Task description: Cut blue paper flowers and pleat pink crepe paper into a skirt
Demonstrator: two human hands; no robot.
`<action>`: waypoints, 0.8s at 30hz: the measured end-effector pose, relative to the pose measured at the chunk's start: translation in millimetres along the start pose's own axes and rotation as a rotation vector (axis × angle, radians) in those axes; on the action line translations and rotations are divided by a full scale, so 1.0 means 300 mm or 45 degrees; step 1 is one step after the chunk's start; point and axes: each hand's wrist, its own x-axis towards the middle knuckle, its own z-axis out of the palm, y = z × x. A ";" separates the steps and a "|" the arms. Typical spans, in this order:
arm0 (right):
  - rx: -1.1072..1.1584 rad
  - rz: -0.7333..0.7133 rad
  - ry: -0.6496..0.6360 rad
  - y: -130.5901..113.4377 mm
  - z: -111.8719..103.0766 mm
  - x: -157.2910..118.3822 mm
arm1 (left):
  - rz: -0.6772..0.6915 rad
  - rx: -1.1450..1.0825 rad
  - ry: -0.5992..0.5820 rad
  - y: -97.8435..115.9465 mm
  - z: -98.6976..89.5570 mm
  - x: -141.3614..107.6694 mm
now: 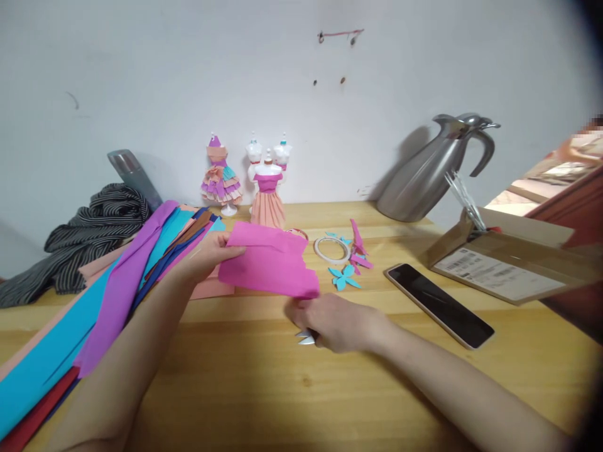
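Note:
My left hand pinches the upper left side of a bright pink piece of crepe paper, held above the table. The paper's right edge is uneven. My right hand is closed at the paper's lower right corner, touching or pinching it. From under that hand stick out the silver tips of scissors; their handles are hidden in my fingers. Just right of the paper lie a roll of white tape, a blue paper flower and pink paper scraps.
Strips of coloured crepe paper cover the left side, beside a striped cloth. Small mannequins in paper dresses stand by the wall. On the right are a phone, a steel jug and a cardboard box.

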 end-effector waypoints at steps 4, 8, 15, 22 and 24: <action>-0.123 0.152 -0.430 0.064 -0.038 -0.016 | 0.043 0.022 -0.046 -0.015 -0.008 0.010; -0.078 0.308 -0.414 0.174 -0.114 -0.011 | 0.051 0.063 -0.052 -0.029 -0.022 0.017; 0.295 0.533 0.460 0.353 -0.030 0.110 | 0.005 0.158 -0.145 -0.030 -0.035 0.011; 1.429 0.378 0.415 0.325 0.034 0.129 | 0.086 0.198 -0.137 -0.056 -0.056 0.005; 1.614 0.383 0.406 0.303 0.029 0.127 | 0.099 0.113 -0.142 -0.059 -0.054 0.007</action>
